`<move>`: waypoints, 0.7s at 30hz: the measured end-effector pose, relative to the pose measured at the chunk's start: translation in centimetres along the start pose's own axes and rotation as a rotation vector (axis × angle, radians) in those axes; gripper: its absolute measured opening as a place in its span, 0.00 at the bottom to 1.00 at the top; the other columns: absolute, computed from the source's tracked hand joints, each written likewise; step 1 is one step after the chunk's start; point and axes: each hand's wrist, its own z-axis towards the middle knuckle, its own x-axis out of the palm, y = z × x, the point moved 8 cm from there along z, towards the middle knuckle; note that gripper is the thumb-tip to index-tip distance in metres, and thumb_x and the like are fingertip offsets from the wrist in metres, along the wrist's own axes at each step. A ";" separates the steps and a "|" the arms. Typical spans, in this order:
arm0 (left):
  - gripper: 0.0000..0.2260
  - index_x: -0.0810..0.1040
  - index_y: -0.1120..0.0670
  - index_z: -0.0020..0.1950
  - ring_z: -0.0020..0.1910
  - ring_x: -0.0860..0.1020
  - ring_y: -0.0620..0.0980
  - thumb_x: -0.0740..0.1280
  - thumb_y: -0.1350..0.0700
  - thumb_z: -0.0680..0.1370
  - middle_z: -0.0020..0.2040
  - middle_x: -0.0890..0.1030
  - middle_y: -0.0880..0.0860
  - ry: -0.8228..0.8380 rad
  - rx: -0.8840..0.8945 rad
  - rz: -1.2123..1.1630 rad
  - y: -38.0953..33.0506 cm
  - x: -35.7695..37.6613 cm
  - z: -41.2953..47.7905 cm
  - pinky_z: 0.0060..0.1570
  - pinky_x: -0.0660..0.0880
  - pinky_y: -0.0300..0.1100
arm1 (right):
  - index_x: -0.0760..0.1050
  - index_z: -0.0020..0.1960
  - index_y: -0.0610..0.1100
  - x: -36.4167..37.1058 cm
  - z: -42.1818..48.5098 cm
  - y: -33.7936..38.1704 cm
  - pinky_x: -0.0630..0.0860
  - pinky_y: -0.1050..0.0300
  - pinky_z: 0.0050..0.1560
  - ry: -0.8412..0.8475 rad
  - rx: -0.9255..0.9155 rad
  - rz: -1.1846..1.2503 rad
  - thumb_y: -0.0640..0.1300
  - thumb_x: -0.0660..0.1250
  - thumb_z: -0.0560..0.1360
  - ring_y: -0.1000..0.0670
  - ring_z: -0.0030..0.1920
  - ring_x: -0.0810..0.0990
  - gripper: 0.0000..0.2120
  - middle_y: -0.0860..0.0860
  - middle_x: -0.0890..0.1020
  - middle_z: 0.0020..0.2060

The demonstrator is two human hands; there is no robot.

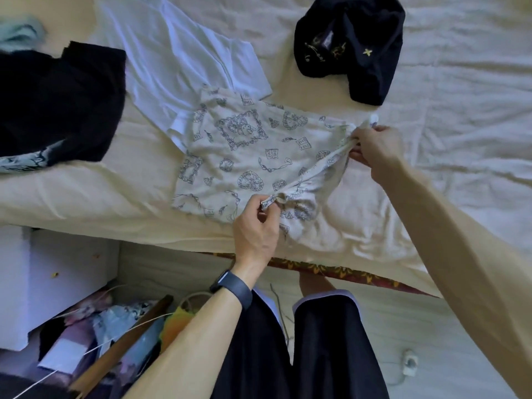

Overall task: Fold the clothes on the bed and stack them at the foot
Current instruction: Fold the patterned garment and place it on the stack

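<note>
Left grip pinches the near corner of the cream printed top; right grip pinches its far right corner, with the edge pulled taut between them just above the bed. Rest of the top lies flat mid-bed, its far left corner overlapping a white shirt. Black garment left, navy garment beyond.

The cream top carries a dark blue line print of hearts, ornate frames and small books. The white shirt is plain. The black garment shows a pale grey print at one corner. The navy garment has gold embroidery. The bed sheet is off-white, and the mattress edge is red with yellow leaves.
</note>
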 end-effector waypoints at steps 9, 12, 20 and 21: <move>0.08 0.81 0.53 0.54 0.39 0.79 0.39 0.66 0.51 0.80 0.42 0.84 0.47 -0.247 -0.379 -0.038 10.5 -12.9 5.6 0.35 0.67 0.23 | 0.78 0.39 0.43 20.8 -5.4 7.9 0.85 0.43 0.46 0.137 -0.211 -0.249 0.40 0.65 0.72 0.43 0.42 0.87 0.05 0.48 0.83 0.33; 0.03 0.76 0.46 0.53 0.44 0.83 0.45 0.66 0.51 0.80 0.43 0.83 0.45 -0.181 -0.497 -0.046 13.4 -14.6 7.5 0.35 0.68 0.28 | 0.74 0.37 0.45 26.4 -6.7 9.3 0.80 0.52 0.35 0.134 -0.259 -0.424 0.43 0.63 0.72 0.44 0.39 0.84 0.06 0.47 0.82 0.35; 0.09 0.75 0.45 0.58 0.45 0.79 0.47 0.64 0.47 0.78 0.50 0.83 0.47 0.066 -0.596 0.079 17.1 -14.9 10.0 0.34 0.68 0.37 | 0.71 0.33 0.45 32.1 -6.9 9.7 0.70 0.58 0.27 -0.006 -0.322 -0.756 0.49 0.61 0.77 0.50 0.32 0.78 0.14 0.51 0.76 0.29; 0.10 0.75 0.44 0.59 0.46 0.79 0.48 0.64 0.47 0.78 0.50 0.83 0.47 0.074 -0.605 0.090 17.2 -15.0 10.0 0.36 0.71 0.40 | 0.72 0.33 0.46 32.5 -7.2 9.8 0.71 0.57 0.26 0.008 -0.330 -0.740 0.50 0.61 0.78 0.49 0.32 0.79 0.16 0.51 0.76 0.29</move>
